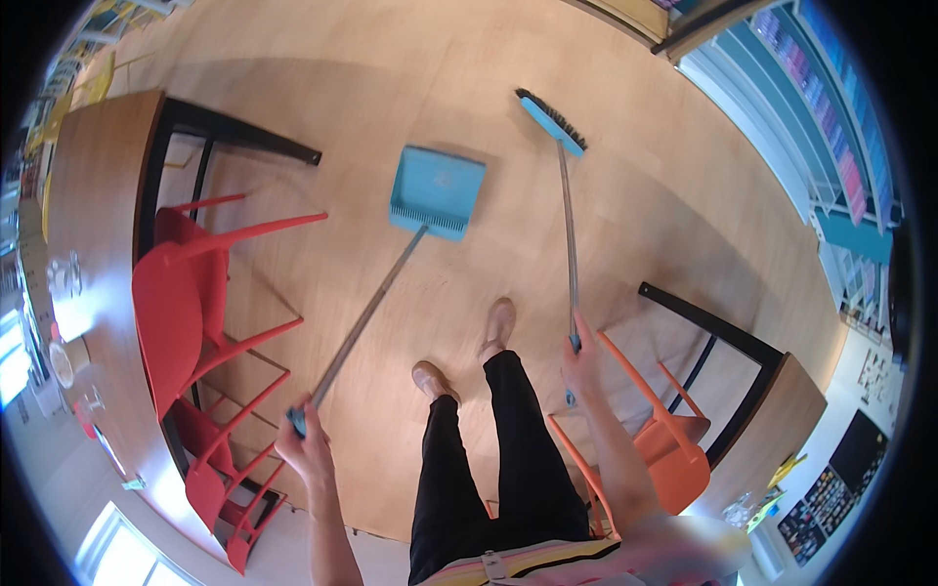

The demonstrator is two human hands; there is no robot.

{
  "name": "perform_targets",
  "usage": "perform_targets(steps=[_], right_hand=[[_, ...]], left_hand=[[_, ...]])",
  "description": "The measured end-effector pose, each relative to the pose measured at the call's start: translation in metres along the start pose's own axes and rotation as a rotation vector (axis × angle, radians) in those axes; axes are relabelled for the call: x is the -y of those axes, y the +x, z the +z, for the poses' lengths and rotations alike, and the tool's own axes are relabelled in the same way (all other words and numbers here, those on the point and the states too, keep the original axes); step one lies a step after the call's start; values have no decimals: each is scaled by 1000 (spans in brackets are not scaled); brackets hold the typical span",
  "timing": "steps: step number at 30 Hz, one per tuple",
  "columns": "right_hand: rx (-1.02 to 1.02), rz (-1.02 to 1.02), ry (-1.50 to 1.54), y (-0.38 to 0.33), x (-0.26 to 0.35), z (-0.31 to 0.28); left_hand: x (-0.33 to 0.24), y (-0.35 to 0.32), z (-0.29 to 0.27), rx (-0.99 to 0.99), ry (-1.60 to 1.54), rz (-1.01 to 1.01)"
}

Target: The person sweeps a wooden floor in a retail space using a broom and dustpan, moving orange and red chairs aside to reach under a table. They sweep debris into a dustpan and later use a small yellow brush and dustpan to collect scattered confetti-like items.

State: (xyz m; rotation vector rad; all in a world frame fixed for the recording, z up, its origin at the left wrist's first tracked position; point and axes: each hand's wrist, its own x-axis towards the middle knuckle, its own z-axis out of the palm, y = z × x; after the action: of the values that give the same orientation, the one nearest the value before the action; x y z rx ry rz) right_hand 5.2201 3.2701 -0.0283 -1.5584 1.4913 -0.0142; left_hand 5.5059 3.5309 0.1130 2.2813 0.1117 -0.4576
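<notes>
My left hand [305, 451] is closed round the blue grip at the top of a long-handled dustpan. The blue pan of this dustpan [440, 181] rests on the floor ahead of me, its toothed edge on the handle side. In my right hand [580, 366] is the upper handle of a broom [554, 123], the fingers wrapped round it. The broom's blue head with dark bristles lies farther forward and to the right of the pan, apart from it. Whether the pan holds any dirt is too faint to tell.
Red chairs [168, 322] stand along a wooden table [103, 210] on my left. An orange chair [674, 464] and another table [782, 420] are close on my right. Shelves with colourful items [821, 107] line the far right. My shoes [500, 320] stand on the wooden floor [391, 93].
</notes>
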Motion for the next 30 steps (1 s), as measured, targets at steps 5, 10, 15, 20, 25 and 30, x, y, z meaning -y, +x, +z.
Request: perform_targets(steps=[5,10,15,20,25,30], right_hand=[[9,-178,-131,18,37,72],[163,-195,-205,-24,52,123],[300,-355,-344,-88,17,130],[447,-298,-546,-163,-10,99],[563,-259,-543,-215,-7,65],[448,-217,-291,-242,-36,40]], left_hand=[[65,-55,-79,-123,-78,-174],[122,-95,-148,-222,-82,-328],[186,-121,-201,-306,-75,-402],[233,-129,-240,-311,-21,-458],[271,-131,-254,-269,13,-420],[289,-135,-257,-227,-5,-435]])
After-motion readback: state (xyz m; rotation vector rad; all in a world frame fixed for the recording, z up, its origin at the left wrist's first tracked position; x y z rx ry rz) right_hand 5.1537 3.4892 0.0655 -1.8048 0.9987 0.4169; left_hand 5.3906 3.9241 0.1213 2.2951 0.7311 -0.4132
